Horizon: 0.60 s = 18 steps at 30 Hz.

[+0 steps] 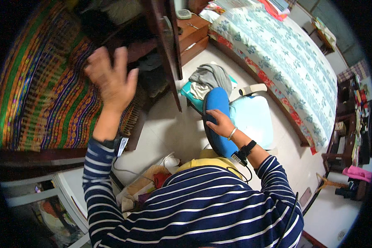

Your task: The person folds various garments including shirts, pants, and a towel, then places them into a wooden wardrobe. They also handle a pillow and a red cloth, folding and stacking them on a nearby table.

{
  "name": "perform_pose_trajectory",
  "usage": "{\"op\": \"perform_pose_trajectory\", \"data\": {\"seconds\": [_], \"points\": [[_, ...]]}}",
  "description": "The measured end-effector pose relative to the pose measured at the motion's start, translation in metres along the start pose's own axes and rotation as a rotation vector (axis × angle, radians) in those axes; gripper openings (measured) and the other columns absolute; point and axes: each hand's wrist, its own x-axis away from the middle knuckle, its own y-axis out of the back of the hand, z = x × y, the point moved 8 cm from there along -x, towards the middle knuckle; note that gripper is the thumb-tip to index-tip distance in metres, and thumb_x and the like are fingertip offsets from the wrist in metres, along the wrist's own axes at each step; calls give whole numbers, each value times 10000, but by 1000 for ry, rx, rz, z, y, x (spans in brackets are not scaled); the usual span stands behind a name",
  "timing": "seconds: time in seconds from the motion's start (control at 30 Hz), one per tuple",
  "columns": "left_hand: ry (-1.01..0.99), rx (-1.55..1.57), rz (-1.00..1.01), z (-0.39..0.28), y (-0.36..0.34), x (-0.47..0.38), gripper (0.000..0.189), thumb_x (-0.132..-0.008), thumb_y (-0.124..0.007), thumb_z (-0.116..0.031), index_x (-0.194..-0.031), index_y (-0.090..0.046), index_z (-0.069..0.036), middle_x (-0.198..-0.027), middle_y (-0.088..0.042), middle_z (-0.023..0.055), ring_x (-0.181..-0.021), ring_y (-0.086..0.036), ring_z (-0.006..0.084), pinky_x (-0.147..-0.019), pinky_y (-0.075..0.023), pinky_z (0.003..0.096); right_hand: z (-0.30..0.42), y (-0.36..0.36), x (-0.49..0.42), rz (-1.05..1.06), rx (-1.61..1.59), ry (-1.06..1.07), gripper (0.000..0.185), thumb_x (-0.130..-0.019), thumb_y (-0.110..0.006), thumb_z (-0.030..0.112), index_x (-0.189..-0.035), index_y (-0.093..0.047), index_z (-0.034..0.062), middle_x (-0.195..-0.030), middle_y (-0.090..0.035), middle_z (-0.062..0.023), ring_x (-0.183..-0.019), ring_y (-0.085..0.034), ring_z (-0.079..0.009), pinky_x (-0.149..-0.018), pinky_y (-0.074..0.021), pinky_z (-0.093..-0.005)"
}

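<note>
My left hand (113,80) is raised with its fingers spread, blurred, and holds nothing. Under or behind it, at the left, hangs or lies a multicoloured striped woven cloth (62,102) with a fringe. At the centre my right hand (220,123) rests on a blue padded backrest (218,99) with a dark edge; its fingers are apart and do not close round it. Beyond the backrest, grey cloth (209,76) lies heaped on a teal item (190,93).
A dark wooden door (170,52) stands ajar near centre. Behind it are a wooden bedside cabinet (192,34) and a bed with a floral sheet (276,55). A pale blue seat (252,121) stands right of the backrest; a box of cloths (142,183) is low at the left.
</note>
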Motion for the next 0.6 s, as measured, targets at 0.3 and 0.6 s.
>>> {"op": "perform_pose_trajectory", "data": {"seconds": [0.3, 0.6], "points": [[-429, -413, 137, -115, -139, -55, 424, -903, -573, -278, -1307, -589, -147, -1570, -318, -31, -1496, -158, 257, -1101, 184, 629, -73, 19, 68, 35, -31, -81, 456, -855, -697, 245, -1261, -601, 60, -1368, -507, -218, -1216, -506, -402, -1021, -434, -447], [-188, -487, 462, -13, -172, 9, 633, -831, -671, -255, -1429, -472, -194, -1628, -174, 52, -1499, -58, 351, -1141, 131, 574, -120, 66, 72, -45, -71, -187, 499, -854, -699, 283, -1287, -583, 63, -1368, -503, -221, -1220, -501, -397, -1036, -425, -453]]}}
